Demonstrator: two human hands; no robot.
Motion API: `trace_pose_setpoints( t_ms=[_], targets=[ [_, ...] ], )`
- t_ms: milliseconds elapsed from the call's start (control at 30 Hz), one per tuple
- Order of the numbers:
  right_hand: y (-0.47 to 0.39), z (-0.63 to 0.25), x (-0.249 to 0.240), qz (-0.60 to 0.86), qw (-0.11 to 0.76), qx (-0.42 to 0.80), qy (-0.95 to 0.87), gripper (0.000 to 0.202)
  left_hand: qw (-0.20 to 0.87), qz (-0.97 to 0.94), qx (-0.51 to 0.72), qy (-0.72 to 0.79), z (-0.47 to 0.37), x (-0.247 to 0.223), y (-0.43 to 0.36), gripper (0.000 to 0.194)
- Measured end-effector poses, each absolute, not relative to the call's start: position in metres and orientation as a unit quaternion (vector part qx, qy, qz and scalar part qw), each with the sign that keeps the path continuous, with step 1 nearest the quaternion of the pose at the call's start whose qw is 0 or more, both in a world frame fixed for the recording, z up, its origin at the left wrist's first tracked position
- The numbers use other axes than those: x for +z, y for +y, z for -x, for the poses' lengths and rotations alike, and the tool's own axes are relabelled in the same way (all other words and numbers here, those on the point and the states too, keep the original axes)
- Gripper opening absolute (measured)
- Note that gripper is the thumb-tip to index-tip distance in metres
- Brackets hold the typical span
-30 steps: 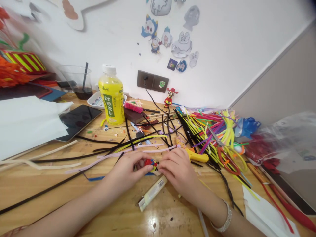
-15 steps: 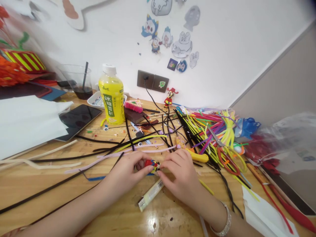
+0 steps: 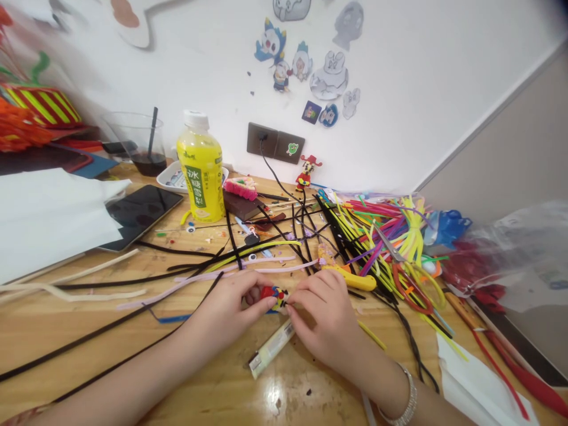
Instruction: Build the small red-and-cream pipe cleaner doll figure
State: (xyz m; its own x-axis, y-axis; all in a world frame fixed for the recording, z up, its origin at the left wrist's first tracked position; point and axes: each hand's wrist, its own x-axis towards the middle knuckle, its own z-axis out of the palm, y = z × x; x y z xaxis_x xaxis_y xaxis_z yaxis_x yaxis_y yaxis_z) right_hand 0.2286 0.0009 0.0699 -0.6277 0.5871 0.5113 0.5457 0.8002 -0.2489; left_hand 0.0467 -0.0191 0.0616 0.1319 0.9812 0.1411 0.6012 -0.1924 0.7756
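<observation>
A small red, yellow and blue figurine lies sideways between my hands, low over the table. My left hand is closed around its red end, thumb on the near side. At the other end, where black and white bits show, my right hand pinches with thumb and forefinger; what is between those fingertips is too small to make out. Just below them a pale lighter with a metal top rests on the wood. Behind my right fingers lies a yellow-handled tool, partly covered.
Black pipe cleaners stretch across the table, and a colourful pile of them holds scissors. A yellow drink bottle, a cup and a tablet stand or lie at back left. Against the wall stands a red-hatted figurine.
Both hands keep nearly the same grip and place. The right fingertips have shifted only slightly at the figurine's end. The camera view has moved a little.
</observation>
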Motion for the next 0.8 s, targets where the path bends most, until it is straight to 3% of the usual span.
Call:
trace_pose_setpoints(
  t_ms=[800],
  targets=[
    [0.018,-0.237,0.059,0.188,0.243,-0.091,-0.947,0.016,0.271,-0.704,0.316,0.575,-0.047,0.066,-0.019,0.014]
  ],
)
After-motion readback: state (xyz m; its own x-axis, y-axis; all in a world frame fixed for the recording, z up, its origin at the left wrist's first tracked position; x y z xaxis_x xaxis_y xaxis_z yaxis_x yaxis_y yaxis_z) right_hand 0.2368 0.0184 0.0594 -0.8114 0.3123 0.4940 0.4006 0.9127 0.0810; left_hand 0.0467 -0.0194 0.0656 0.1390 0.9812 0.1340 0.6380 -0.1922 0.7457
